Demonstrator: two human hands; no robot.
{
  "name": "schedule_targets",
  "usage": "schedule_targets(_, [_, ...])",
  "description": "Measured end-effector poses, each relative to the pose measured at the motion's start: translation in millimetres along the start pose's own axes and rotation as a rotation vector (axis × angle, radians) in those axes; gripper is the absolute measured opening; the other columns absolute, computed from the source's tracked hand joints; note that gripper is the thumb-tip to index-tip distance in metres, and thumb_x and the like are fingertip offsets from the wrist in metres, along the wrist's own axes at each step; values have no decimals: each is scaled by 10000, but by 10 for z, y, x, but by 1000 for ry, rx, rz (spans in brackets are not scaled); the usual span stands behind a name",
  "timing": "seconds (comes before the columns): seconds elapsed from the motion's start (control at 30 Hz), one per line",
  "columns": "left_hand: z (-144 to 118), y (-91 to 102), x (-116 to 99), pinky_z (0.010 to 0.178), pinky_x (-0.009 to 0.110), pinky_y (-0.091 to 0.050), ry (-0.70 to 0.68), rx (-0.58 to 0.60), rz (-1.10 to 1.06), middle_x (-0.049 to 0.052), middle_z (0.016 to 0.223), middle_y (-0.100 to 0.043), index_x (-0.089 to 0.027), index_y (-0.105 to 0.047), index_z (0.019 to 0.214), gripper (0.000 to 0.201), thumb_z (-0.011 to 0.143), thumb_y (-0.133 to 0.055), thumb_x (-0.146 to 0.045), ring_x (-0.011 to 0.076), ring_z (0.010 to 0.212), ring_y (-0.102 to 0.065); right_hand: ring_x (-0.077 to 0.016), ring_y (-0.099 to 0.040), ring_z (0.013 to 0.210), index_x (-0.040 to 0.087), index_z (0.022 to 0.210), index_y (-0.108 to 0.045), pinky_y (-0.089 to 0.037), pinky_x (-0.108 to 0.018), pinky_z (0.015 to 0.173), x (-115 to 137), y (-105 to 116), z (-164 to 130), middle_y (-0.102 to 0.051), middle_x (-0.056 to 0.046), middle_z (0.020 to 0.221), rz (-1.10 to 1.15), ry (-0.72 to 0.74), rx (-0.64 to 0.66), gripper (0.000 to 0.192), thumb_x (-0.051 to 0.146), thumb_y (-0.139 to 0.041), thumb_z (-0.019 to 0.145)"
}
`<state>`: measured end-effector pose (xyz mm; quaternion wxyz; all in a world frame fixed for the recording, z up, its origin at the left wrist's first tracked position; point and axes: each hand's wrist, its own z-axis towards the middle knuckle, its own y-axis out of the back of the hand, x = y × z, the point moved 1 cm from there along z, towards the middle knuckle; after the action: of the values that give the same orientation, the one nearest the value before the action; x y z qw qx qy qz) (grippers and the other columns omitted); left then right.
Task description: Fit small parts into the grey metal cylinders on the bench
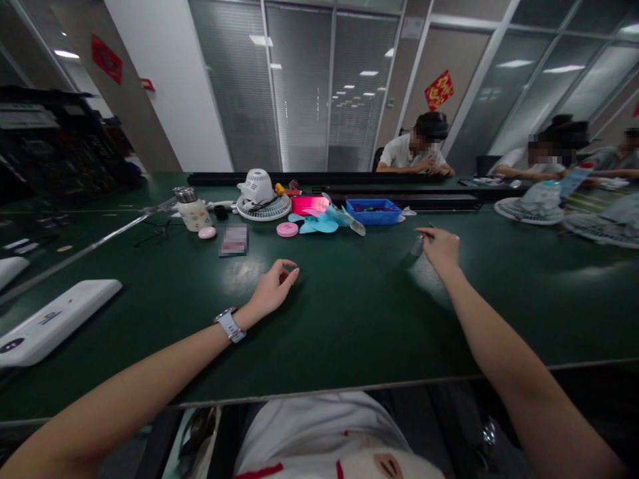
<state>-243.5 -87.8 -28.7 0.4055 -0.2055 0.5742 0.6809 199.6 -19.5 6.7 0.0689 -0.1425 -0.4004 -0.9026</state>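
My left hand (274,286) hovers over the green table with fingers loosely curled and a gap between thumb and forefinger; nothing shows in it. On that wrist is a watch with a pale strap (230,325). Further right, my right hand (442,251) is closed, its fingertips at a small silvery cylinder (417,247) that appears pinched close above the tabletop. The cylinder's exact kind is too small to tell. Ahead, between the hands, lie light-blue fan blades (322,221), a pink round cap (287,229) and a blue tray (374,211) of small parts.
Behind the blades sits a white fan housing (257,187) on a round grille (264,207). A patterned bottle (192,211) stands at the left. A white device (60,322) lies at the near left. More fan parts (532,203) are at the right; other people sit across the table.
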Motion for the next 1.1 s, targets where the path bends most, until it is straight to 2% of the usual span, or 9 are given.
schedule_targets(0.17, [5, -6, 22, 683, 318, -461, -11, 0, -23, 23, 821, -663, -203, -534, 1173, 431, 921, -458, -545, 185, 738, -631, -276, -684, 957, 169, 1095, -758, -489, -400, 913, -23, 2, -1, -744, -116, 1069, -29, -21, 8, 373, 141, -469, 861])
schedule_targets(0.57, [8, -14, 18, 675, 310, -455, -3, -13, 1, 23, 816, -663, -200, -540, 1161, 426, 915, -464, -539, 184, 734, -626, -261, -684, 965, 200, 1137, -745, -484, -387, 926, -31, -16, 59, -745, -100, 1073, -64, 44, 91, 409, 109, -456, 861])
schedule_targets(0.8, [13, -15, 51, 670, 309, -450, -4, 4, -11, 23, 832, -659, -206, -522, 1182, 443, 915, -467, -555, 177, 721, -613, -265, -688, 956, 210, 1174, -717, -499, -409, 911, -84, -81, 26, -745, -101, 1058, 34, -20, 31, 357, 218, -517, 878])
schedule_targets(0.87, [13, -16, 55, 669, 308, -450, -3, 2, -14, 22, 831, -658, -207, -524, 1182, 442, 915, -468, -555, 176, 720, -611, -261, -681, 998, 191, 1228, -677, -501, -401, 923, -107, -135, 11, -731, -112, 1097, 106, -74, 10, 400, 275, -595, 846])
schedule_targets(0.97, [9, -16, 53, 662, 307, -446, -9, -1, -13, 21, 832, -659, -206, -527, 1180, 440, 916, -465, -553, 176, 716, -613, -273, -671, 1038, 138, 1279, -624, -497, -412, 943, -174, -236, -17, -702, -154, 1161, 145, -244, 41, 550, 363, -695, 782])
schedule_targets(1.03, [5, -13, 48, 659, 306, -445, -13, 2, -14, 22, 837, -663, -207, -527, 1183, 440, 916, -464, -551, 178, 722, -619, -287, -673, 1030, 107, 1229, -643, -500, -421, 936, -235, -290, -31, -706, -175, 1138, 123, -346, 97, 553, 391, -719, 761])
schedule_targets(1.1, [1, -8, 41, 662, 306, -446, -10, 6, -18, 22, 840, -663, -206, -527, 1184, 441, 916, -464, -550, 180, 732, -622, -298, -685, 988, 99, 1113, -688, -516, -422, 899, -273, -315, -38, -724, -180, 1065, 97, -393, 153, 470, 411, -717, 762])
